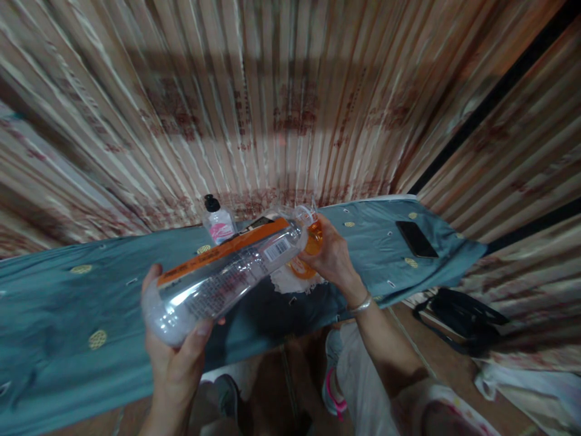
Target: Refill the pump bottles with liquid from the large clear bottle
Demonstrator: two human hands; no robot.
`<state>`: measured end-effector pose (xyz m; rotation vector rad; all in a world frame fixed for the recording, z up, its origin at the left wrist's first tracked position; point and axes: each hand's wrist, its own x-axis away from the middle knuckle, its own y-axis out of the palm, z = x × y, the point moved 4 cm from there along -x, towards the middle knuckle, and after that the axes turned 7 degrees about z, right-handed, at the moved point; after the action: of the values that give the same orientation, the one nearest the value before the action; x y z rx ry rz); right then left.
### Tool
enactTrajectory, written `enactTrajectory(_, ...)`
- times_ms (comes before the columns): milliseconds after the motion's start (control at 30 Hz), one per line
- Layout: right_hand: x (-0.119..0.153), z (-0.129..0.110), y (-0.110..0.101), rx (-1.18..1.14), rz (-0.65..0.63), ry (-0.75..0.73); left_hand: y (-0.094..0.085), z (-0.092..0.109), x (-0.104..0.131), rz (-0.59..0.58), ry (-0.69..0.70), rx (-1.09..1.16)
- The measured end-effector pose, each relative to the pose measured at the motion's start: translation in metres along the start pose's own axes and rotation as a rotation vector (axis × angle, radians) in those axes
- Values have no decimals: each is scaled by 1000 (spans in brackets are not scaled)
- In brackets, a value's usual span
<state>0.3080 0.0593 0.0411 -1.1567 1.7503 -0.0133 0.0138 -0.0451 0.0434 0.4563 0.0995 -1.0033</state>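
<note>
A large clear plastic bottle [231, 272] with an orange label strip and a barcode is tilted, its neck up to the right. My left hand [175, 351] is wrapped around its base. At the neck end, my right hand [333, 254] is closed around a see-through orange container [314, 239], which touches or overlaps the bottle's mouth. Whether liquid passes between them I cannot tell. Under my right hand, a white frilled cloth or paper [290, 283] lies on the table, partly hidden. A pump bottle [220, 223] with a black top and pink label stands behind the clear bottle.
A teal patterned cloth [122, 303] covers the narrow table. A black phone [416, 239] lies at its right end. Pleated curtains [281, 109] hang close behind and at the sides. On the floor to the right is a black bag [463, 315].
</note>
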Motion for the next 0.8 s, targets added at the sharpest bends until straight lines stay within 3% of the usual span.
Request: enactTrajectory(800, 1, 0, 0, 2, 16, -13, 3, 3, 2, -10, 3, 10)
